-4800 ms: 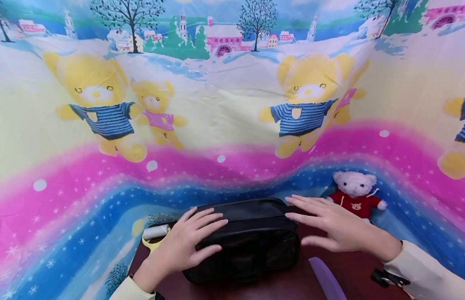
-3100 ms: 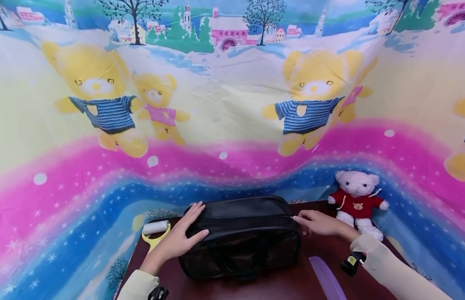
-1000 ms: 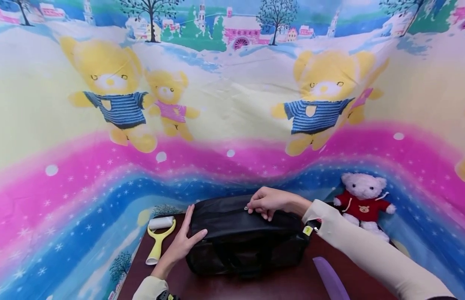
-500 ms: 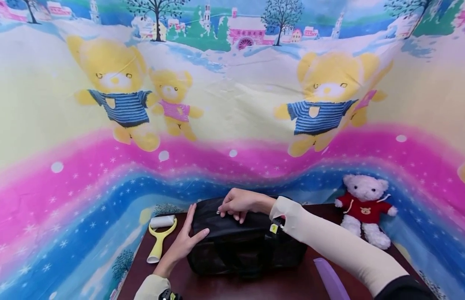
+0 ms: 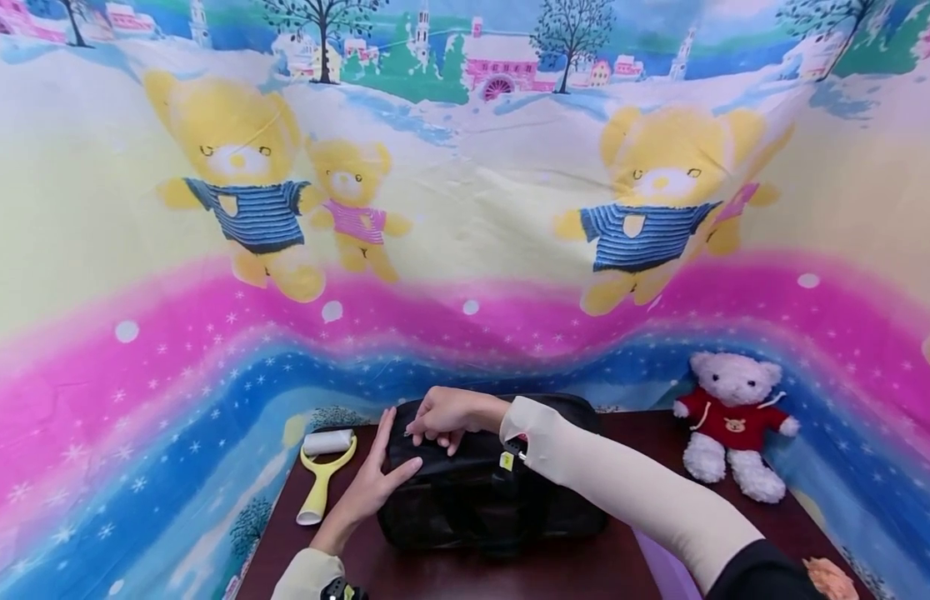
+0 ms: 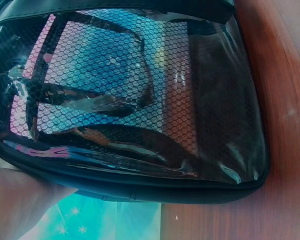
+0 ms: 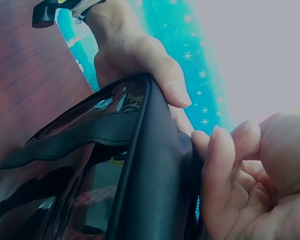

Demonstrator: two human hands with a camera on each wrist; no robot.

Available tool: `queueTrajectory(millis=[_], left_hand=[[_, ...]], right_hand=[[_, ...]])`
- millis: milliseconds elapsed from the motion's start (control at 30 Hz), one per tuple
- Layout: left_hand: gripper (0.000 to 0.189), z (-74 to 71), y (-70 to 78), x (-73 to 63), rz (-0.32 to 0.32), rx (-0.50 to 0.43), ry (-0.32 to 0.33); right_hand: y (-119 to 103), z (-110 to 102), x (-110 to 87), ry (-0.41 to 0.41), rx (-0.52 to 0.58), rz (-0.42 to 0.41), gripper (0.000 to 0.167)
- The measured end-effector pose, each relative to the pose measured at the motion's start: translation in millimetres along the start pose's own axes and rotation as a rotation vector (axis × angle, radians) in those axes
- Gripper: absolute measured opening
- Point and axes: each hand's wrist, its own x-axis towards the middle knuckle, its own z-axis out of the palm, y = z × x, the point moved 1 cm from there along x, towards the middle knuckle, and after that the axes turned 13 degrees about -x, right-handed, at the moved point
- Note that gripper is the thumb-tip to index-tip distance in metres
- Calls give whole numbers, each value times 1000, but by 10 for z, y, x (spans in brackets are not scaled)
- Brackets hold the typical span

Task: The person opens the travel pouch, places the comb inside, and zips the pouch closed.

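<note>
Bag point(image 5: 487, 510) sits just beside the roller point(image 5: 322, 475), its long side running away from it, with the left hand point(image 5: 371, 482), fingers wide, touching the roller end and the right hand point(image 5: 444, 414) pinching the zip pull point(image 5: 407, 433) near that end.

The right hand point(image 5: 448, 418) now pinches the zipper pull point(image 5: 408, 432) at the left end of the black zippered bag point(image 5: 495, 500), not the right.

The table point(image 5: 577, 577) bears a bag point(image 5: 435, 518), roller point(image 5: 322, 477), teddy point(image 5: 737, 427) and, seemingly, a purple strip point(image 5: 666, 570).
</note>
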Motion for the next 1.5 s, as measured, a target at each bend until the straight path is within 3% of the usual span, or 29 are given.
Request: queueTrajectory(millis=[467,833,1000,1133,1267,1400,1500], left_hand=[[90,-5,-8,-1,-3,-5,-5],[88,-15,7,9,9,-8,0],[88,6,-2,14,18,-11,-5],[88,39,-20,36,36,-11,-7],[87,61,-29,66,50,14,-15],[84,36,10,36,58,71,-7],[77,26,87,38,126,165,11]], right_hand=[[5,-24,1,-40,-18,24,35],[14,-94,-84,-47,-58,48,37],[41,-158,-217,-40,-82,48,36],[117,-271,-494,-20,-93,-8,36],[326,-413,-986,15,-115,-90,39],[753,-516,-1598,45,-94,-167,39],[1216,-516,-2056,90,-50,-177,35]])
